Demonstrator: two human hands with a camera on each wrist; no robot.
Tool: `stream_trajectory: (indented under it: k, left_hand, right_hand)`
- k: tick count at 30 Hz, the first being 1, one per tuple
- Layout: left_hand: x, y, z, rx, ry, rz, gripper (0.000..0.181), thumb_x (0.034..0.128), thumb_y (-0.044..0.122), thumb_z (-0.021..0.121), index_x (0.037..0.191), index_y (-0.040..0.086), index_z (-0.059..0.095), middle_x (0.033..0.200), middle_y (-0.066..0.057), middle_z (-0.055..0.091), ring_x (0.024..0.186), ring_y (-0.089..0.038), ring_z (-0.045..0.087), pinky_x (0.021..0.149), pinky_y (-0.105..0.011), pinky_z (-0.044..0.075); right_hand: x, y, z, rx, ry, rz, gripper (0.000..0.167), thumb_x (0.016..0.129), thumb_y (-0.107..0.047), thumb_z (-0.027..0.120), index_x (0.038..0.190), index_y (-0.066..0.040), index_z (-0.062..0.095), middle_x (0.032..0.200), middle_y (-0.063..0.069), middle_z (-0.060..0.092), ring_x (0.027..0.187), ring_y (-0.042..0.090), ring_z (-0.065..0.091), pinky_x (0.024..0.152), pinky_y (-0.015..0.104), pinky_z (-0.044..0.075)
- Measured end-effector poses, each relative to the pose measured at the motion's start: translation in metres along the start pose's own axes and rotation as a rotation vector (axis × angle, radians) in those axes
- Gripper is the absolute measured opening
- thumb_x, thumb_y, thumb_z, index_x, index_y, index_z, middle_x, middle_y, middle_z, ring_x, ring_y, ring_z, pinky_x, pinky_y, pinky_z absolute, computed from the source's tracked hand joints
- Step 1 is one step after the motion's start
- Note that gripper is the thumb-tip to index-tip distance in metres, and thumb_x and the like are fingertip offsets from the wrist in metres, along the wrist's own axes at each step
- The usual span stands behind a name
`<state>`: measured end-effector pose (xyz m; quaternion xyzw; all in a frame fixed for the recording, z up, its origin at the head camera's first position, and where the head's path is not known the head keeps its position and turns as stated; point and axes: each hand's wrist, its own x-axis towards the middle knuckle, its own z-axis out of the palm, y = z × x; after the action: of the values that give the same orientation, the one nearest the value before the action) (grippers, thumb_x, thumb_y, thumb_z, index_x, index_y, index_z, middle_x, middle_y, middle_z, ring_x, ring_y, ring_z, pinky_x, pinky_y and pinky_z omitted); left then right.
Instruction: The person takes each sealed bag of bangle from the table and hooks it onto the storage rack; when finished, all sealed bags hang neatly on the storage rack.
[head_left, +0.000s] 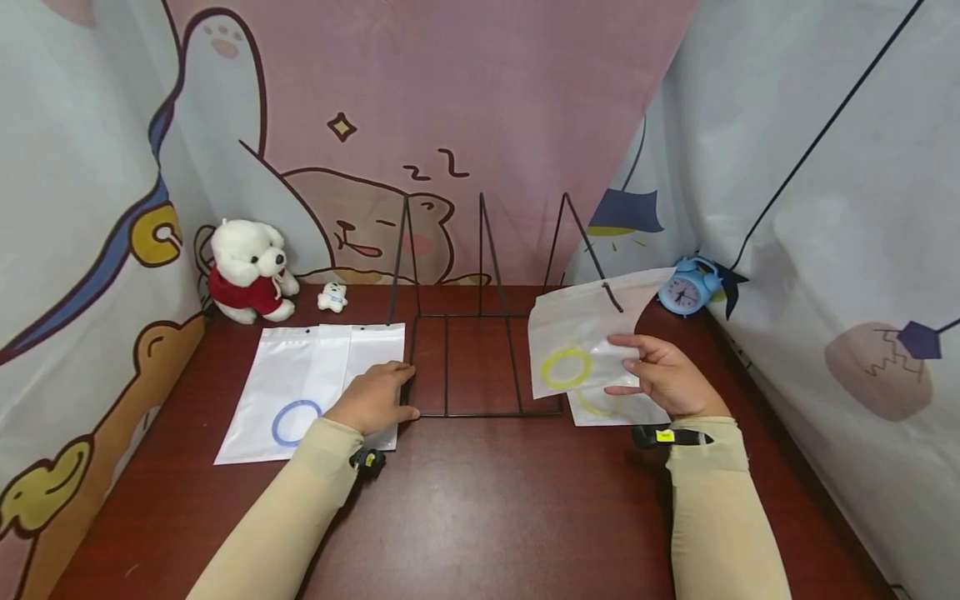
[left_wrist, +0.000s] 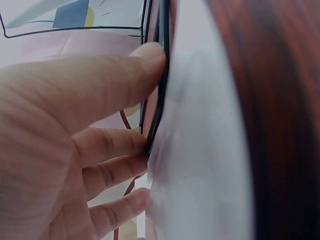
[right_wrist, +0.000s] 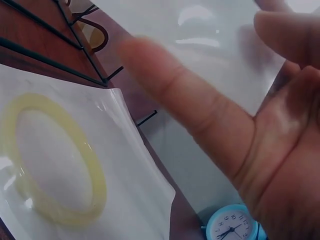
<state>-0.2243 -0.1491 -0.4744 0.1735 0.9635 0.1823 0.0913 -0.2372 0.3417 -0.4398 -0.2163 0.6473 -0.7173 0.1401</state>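
My right hand (head_left: 667, 375) grips a white plastic bag (head_left: 562, 325) with a yellow ring showing at its lower left. One arm tip of the black wire rack (head_left: 447, 367) overlaps that bag near its top edge; whether it passes through the hole I cannot tell. Another bag (head_left: 637, 408), also with a yellow ring (right_wrist: 95, 170), lies partly hidden below. My left hand (head_left: 373, 398) touches the rack's left base bar with extended thumb and fingertips. Under that hand lie overlapping white bags (head_left: 262, 375), one showing a blue ring (head_left: 276, 427).
A white plush dog (head_left: 249, 258) in red sits at the back left, beside a tiny white figurine (head_left: 332, 297). At the back right stands a blue alarm clock (head_left: 684, 290). Printed curtains enclose the dark red table (head_left: 465, 500) on three sides.
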Motion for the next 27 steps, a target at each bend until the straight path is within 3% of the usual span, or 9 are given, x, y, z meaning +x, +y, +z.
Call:
stream_trajectory:
  k: [3, 4, 7, 10, 11, 14, 20, 27]
  left_hand:
    - [0.0, -0.001, 0.0, 0.005, 0.002, 0.007, 0.08, 0.0923, 0.038, 0.081, 0.155, 0.0, 0.05, 0.162, -0.018, 0.047, 0.148, -0.042, 0.045, 0.119, -0.059, 0.041]
    - [0.0, -0.001, 0.0, 0.005, 0.003, 0.008, 0.08, 0.0922, 0.038, 0.081, 0.155, 0.0, 0.05, 0.162, -0.018, 0.047, 0.148, -0.042, 0.045, 0.119, -0.059, 0.041]
    - [0.0, 0.0, 0.0, 0.004, 0.004, 0.009, 0.08, 0.0921, 0.038, 0.081, 0.155, -0.001, 0.05, 0.161, -0.018, 0.047, 0.148, -0.042, 0.045, 0.118, -0.059, 0.041]
    - [0.0, 0.0, -0.001, 0.002, 0.0, 0.001, 0.081, 0.092, 0.039, 0.081, 0.155, 0.0, 0.05, 0.162, -0.018, 0.047, 0.148, -0.042, 0.045, 0.119, -0.059, 0.04]
    - [0.0, 0.0, -0.001, 0.001, -0.001, -0.002, 0.081, 0.0921, 0.04, 0.081, 0.155, 0.0, 0.05, 0.162, -0.017, 0.047, 0.148, -0.041, 0.045, 0.119, -0.059, 0.04]
    - [0.0, 0.0, 0.0, 0.005, -0.001, -0.001, 0.081, 0.0924, 0.04, 0.081, 0.155, 0.0, 0.05, 0.162, -0.017, 0.047, 0.148, -0.041, 0.045, 0.119, -0.058, 0.04]
    - [0.0, 0.001, 0.0, 0.003, 0.0, 0.0, 0.081, 0.0922, 0.04, 0.081, 0.155, 0.0, 0.05, 0.162, -0.017, 0.047, 0.149, -0.041, 0.044, 0.119, -0.058, 0.04]
    - [-0.001, 0.002, -0.001, -0.003, -0.001, -0.008, 0.08, 0.092, 0.039, 0.082, 0.155, 0.0, 0.05, 0.162, -0.018, 0.047, 0.148, -0.041, 0.045, 0.119, -0.059, 0.041]
  right_hand:
    - [0.002, -0.001, 0.002, -0.032, 0.012, -0.009, 0.044, 0.108, 0.01, 0.044, 0.146, -0.004, 0.061, 0.077, 0.001, 0.053, 0.071, 0.007, 0.055, 0.088, 0.049, 0.063]
    - [0.002, -0.001, 0.003, -0.043, 0.018, -0.012, 0.044, 0.108, 0.009, 0.045, 0.147, -0.003, 0.059, 0.083, 0.001, 0.056, 0.078, 0.007, 0.059, 0.089, 0.049, 0.063]
    - [0.004, -0.003, 0.007, -0.079, 0.051, -0.015, 0.044, 0.109, 0.007, 0.046, 0.151, 0.0, 0.054, 0.111, 0.002, 0.062, 0.096, 0.009, 0.064, 0.088, 0.047, 0.063]
    - [0.005, -0.005, 0.01, -0.12, 0.102, -0.006, 0.044, 0.109, 0.005, 0.046, 0.153, 0.001, 0.051, 0.143, 0.002, 0.053, 0.116, 0.012, 0.062, 0.086, 0.047, 0.063]
    - [0.006, -0.005, 0.011, -0.131, 0.124, -0.001, 0.044, 0.11, 0.004, 0.046, 0.153, 0.0, 0.052, 0.146, 0.003, 0.052, 0.116, 0.013, 0.062, 0.085, 0.046, 0.063]
    - [0.007, -0.007, 0.014, -0.153, 0.19, 0.012, 0.046, 0.109, 0.004, 0.046, 0.154, -0.003, 0.052, 0.146, 0.004, 0.053, 0.115, 0.012, 0.065, 0.084, 0.046, 0.063]
    - [0.009, -0.01, 0.019, -0.168, 0.307, -0.008, 0.048, 0.109, 0.004, 0.049, 0.156, -0.005, 0.051, 0.129, 0.004, 0.06, 0.108, 0.015, 0.071, 0.081, 0.042, 0.064]
    - [0.011, -0.012, 0.022, -0.088, 0.347, -0.073, 0.048, 0.108, 0.004, 0.05, 0.155, -0.005, 0.052, 0.128, 0.005, 0.062, 0.109, 0.015, 0.069, 0.079, 0.041, 0.064]
